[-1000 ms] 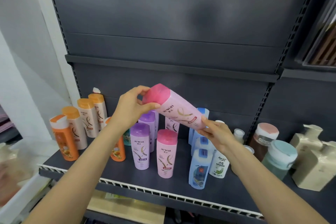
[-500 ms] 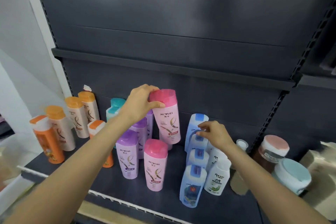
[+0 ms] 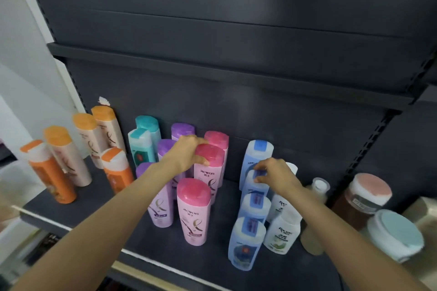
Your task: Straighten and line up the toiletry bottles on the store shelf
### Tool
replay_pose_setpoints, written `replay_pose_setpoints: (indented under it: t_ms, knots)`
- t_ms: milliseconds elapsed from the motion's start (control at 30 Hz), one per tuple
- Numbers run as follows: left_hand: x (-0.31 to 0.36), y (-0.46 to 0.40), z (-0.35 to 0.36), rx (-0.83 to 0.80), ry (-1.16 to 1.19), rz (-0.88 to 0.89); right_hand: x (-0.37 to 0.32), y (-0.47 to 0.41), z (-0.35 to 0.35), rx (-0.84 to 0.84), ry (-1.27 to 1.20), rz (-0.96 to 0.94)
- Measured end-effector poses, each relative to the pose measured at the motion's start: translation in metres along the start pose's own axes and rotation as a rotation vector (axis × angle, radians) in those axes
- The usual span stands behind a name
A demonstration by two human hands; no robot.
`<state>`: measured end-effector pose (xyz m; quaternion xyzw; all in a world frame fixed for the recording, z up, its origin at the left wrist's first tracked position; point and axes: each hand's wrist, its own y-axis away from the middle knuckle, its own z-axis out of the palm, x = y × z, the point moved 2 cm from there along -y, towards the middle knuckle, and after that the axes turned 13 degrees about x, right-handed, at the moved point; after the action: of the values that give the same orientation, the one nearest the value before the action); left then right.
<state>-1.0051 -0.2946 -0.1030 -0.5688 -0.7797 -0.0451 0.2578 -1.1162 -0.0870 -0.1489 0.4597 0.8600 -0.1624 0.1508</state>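
Note:
My left hand grips the pink cap of a pink bottle that stands upright on the dark shelf, second in a row of three pink bottles; the front one and the back one flank it. My right hand pinches the blue cap of a pale blue bottle, second from the back in a row of several blue bottles. Purple bottles stand left of the pink row, partly hidden by my left arm.
Teal bottles and orange-capped bottles fill the left of the shelf. White bottles stand right of the blue row. A brown jar and a pale-blue-lidded jar sit at the right. An upper shelf edge runs overhead.
My left hand turned the tilted pink bottle upright and set it down into the pink row. My right hand let go of its base and moved onto the blue bottle's cap.

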Motion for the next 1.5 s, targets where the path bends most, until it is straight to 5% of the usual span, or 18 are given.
replay_pose_setpoints:
  t_ms: [733, 1067, 1500]
  knots:
    - [-0.016, -0.004, 0.013, -0.109, 0.004, -0.030, -0.002, -0.008, -0.008, 0.001, -0.021, 0.042]
    - [-0.015, -0.045, 0.015, 0.253, 0.095, 0.035, 0.001, -0.045, -0.024, 0.291, -0.068, -0.064]
    - [-0.016, -0.086, 0.044, -0.039, -0.184, -0.009, 0.011, -0.061, -0.008, 0.276, -0.014, -0.132]
